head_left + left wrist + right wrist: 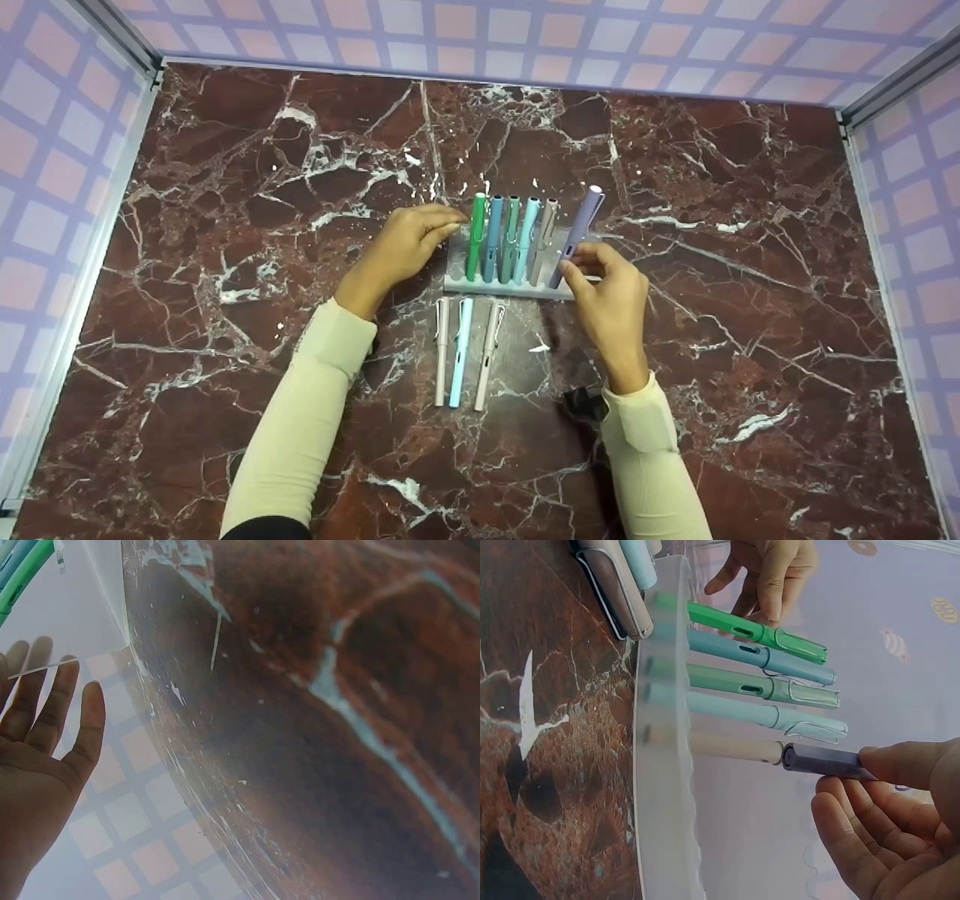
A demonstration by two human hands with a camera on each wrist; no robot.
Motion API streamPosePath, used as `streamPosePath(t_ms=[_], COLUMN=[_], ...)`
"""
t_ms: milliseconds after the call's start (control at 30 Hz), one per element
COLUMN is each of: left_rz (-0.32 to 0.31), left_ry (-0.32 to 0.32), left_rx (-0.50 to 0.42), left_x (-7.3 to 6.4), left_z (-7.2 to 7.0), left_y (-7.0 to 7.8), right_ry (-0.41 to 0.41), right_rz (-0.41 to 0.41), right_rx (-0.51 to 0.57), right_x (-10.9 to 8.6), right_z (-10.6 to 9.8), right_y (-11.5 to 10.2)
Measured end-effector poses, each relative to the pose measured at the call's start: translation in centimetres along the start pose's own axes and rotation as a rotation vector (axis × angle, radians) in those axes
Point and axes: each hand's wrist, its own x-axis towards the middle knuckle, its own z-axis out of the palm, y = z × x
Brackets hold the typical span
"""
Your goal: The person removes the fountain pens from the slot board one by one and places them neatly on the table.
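Observation:
A clear pen stand (517, 289) holds a row of upright pens: a green pen (476, 236), a blue pen (493, 238), a dull green pen (511, 240), a light blue pen (526, 241) and a beige pen (544, 240). My left hand (412, 238) holds the stand's left side, fingertips at the clear panel's edge in the left wrist view. Between thumb and fingers, my right hand (609, 289) pinches a purple pen (581, 225). The purple pen tilts right, beside the beige pen; whether its lower end touches the stand, I cannot tell.
In front of the stand lie a beige pen (441, 352), a light blue pen (460, 352) and another beige pen (489, 356). A dark object (583, 403) sits by the right wrist. Checkered panels (487, 37) border the marbled red-brown table (750, 300).

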Motion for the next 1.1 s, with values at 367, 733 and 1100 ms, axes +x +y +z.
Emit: streamPosePath(t_ms=[367,733,1100], left_rz=[-0.002,0.017,0.020], left_ry=[0.003,0.018,0.024], left_rx=[0.001,-0.004,-0.006], left_x=[0.0,0.1,0.0], left_z=[0.1,0.1,0.2], left_y=[0.0,-0.3,-0.2], right_ry=[0.004,-0.032,-0.109], right_rz=[0.007,0.015,0.068], right_rx=[0.011,0.015,0.043], right_x=[-0.9,-2.8,-5.2], right_z=[0.1,0.1,0.6], right_y=[0.5,0.9,1.7])
